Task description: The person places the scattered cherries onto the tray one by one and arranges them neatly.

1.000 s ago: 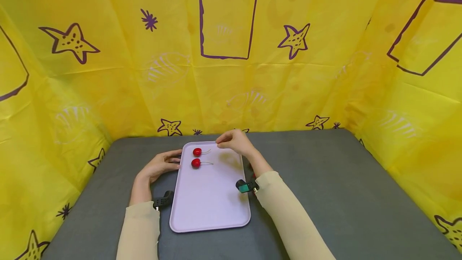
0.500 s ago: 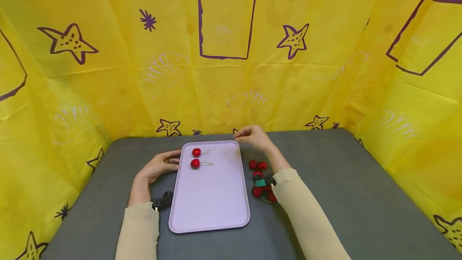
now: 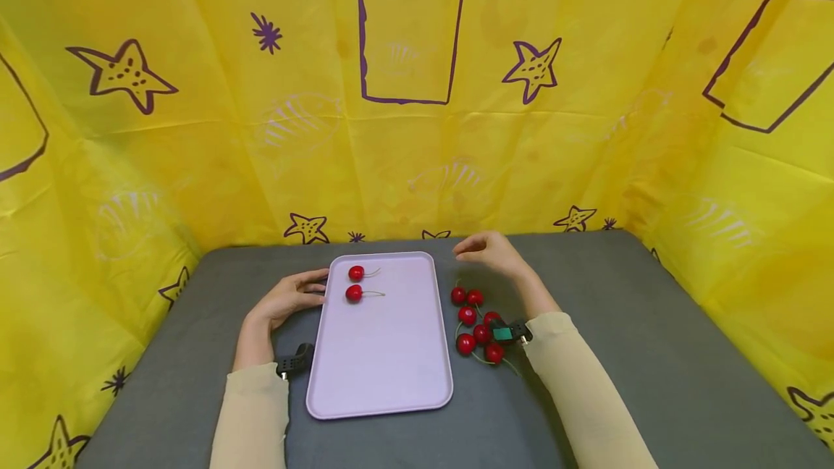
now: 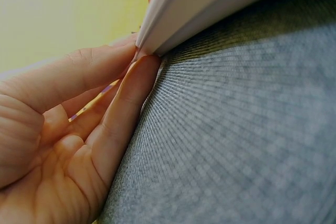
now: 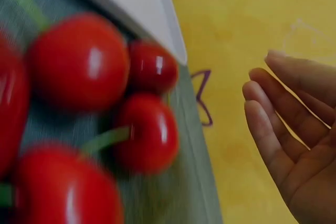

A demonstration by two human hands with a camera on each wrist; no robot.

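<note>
My left hand (image 3: 293,295) rests at the left edge of a pale lilac tray (image 3: 381,353), its fingertips touching the rim. The left wrist view shows the left hand (image 4: 79,124) close up, against the tray's edge (image 4: 184,9). Two red cherries with stems lie inside the tray near the far left corner, a farther cherry (image 3: 356,273) and a nearer cherry (image 3: 354,293). Beyond the tray's right side, my right hand (image 3: 491,252) is in the air, holding nothing. In the right wrist view the right hand (image 5: 299,124) has loosely bent, parted fingers.
Several loose cherries (image 3: 466,344) lie in a cluster on the grey cloth table (image 3: 619,353), right of the tray and partly under the right wrist's camera (image 3: 511,332). A yellow patterned curtain (image 3: 417,165) encloses the back and sides.
My right hand has moved right from the tray's far edge, past its corner, uncovering the loose cherries. The left hand, tray and two cherries on it look unchanged.
</note>
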